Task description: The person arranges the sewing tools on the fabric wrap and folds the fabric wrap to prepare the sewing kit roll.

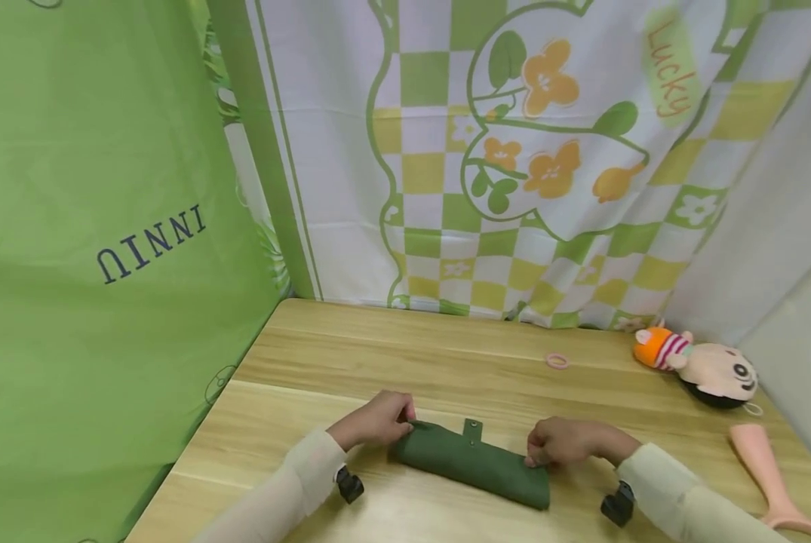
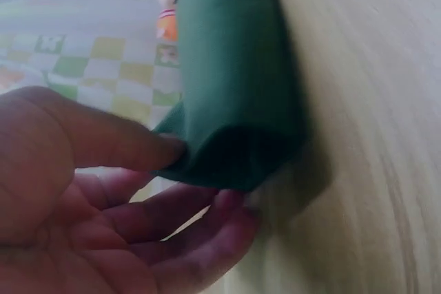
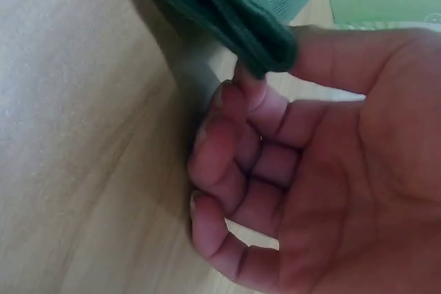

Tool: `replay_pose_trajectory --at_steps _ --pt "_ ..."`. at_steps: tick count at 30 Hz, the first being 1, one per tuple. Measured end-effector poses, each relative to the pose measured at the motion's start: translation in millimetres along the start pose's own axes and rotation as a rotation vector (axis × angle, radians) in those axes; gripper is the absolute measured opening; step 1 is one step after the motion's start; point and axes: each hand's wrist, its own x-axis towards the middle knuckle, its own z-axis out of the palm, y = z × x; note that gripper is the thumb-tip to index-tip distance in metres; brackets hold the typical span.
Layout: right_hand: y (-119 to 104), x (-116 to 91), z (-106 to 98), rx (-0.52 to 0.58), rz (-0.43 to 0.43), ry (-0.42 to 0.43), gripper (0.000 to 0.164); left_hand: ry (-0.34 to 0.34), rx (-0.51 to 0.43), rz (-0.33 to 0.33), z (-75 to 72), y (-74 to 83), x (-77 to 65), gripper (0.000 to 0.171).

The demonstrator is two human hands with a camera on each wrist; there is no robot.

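Note:
A long dark green fabric pouch (image 1: 473, 464), rolled or folded over, lies slantwise at the table's near side. A short tab (image 1: 472, 431) with a metal snap sticks up from its far edge. At the pouch's left end, my left hand (image 1: 381, 418) pinches the far edge between thumb and fingers. My right hand (image 1: 568, 441) pinches the other end near its far corner. In the right wrist view, layered folds (image 3: 255, 25) show above the curled fingers (image 3: 213, 149). The left wrist view shows the pouch's open, hollow end (image 2: 241, 149) beside the thumb.
Farther back on the wooden table (image 1: 391, 354) lies a small pink ring (image 1: 557, 361). A plush doll (image 1: 711, 368) lies at the right edge, with a pink-orange handled object (image 1: 761, 467) nearer me, partly out of frame. Curtains (image 1: 432, 188) hang behind and at the left.

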Motion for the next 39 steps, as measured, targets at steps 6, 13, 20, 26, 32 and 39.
replay_pose_trajectory --at_steps 6,13,20,26,32,39 --pt "-1.9 -0.6 5.3 -0.080 -0.056 0.024 0.034 0.002 -0.090 -0.045 -3.2 -4.1 -6.9 0.011" --pt "2.4 -5.0 1.1 -0.047 -0.098 -0.028 0.024 -0.007 -0.255 -0.040 -3.6 -7.8 -8.5 0.009" --pt "10.4 -3.2 0.7 0.077 -0.128 -0.069 0.037 -0.003 -0.291 -0.066 -4.6 -9.8 -11.9 0.008" --pt "3.1 1.9 10.1 -0.056 -0.012 0.106 0.048 0.033 0.007 -0.043 -9.1 -5.1 -14.8 0.012" --pt "-34.1 26.6 7.4 -0.294 0.139 0.342 0.040 0.055 0.339 0.116 -2.4 27.8 -15.6 0.037" --pt "-62.0 79.0 9.8 -0.311 -0.057 0.324 0.019 -0.010 0.462 0.239 27.4 44.1 -4.3 0.042"
